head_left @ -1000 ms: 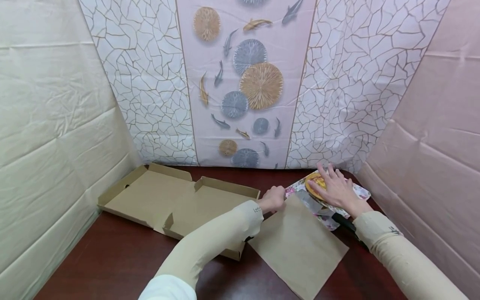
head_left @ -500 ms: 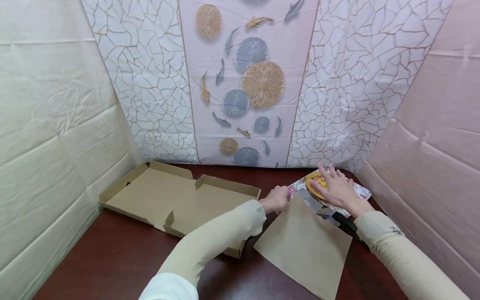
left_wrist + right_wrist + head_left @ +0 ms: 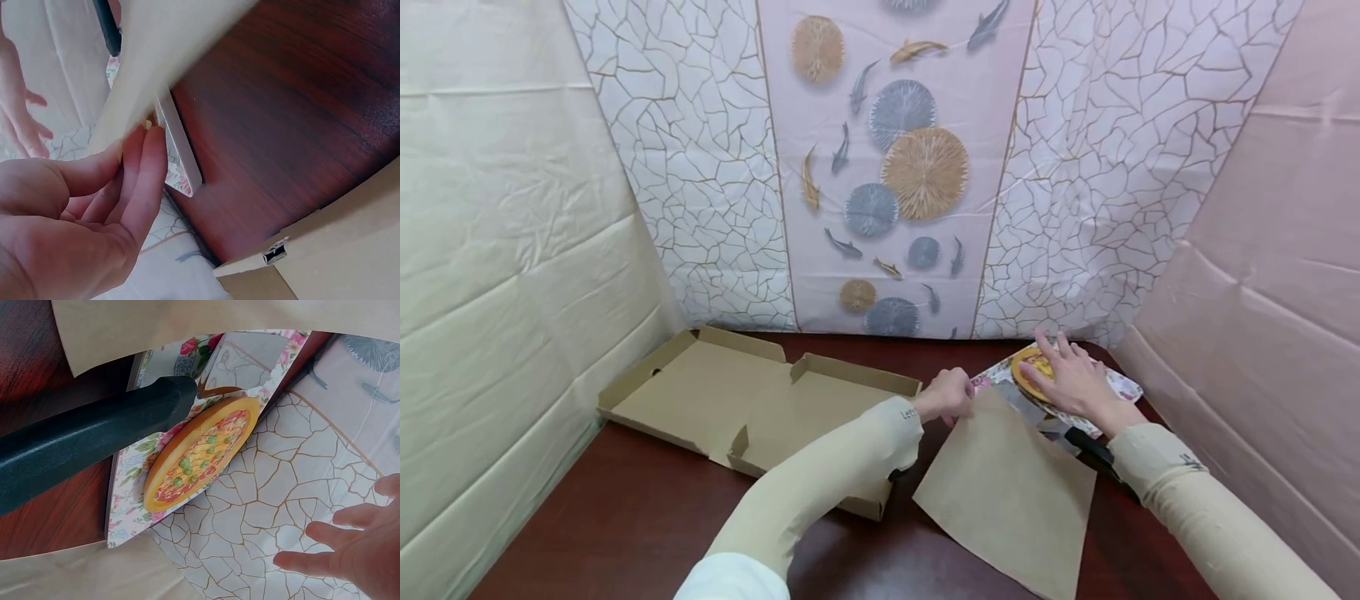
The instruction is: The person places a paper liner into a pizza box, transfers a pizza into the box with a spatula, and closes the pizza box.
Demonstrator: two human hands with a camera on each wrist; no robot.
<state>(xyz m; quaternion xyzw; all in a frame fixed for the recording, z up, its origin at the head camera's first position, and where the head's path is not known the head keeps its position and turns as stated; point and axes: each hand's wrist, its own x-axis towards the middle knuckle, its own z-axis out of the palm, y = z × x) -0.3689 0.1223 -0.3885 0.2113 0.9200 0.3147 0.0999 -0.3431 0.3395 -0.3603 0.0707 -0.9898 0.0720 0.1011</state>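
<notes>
My left hand pinches the corner of a brown paper sheet between thumb and fingers, as the left wrist view also shows. The sheet hangs slanting, its lower edge curved. My right hand is held with fingers spread over a small round toy-like pizza, apart from it in the right wrist view. The pizza lies on a floral board. Beside it is a tool with a black handle and a broad shiny metal blade, partly hidden by the paper.
An open cardboard pizza box lies unfolded on the left of the dark red wooden table. Its near right corner sits under my left forearm. Patterned fabric hangs behind the table, with cloth walls at both sides.
The paper's lower edge has swung to the right and its surface bends more. My left hand shifted slightly right, then back left. The right hand, pizza and box have stayed put.
</notes>
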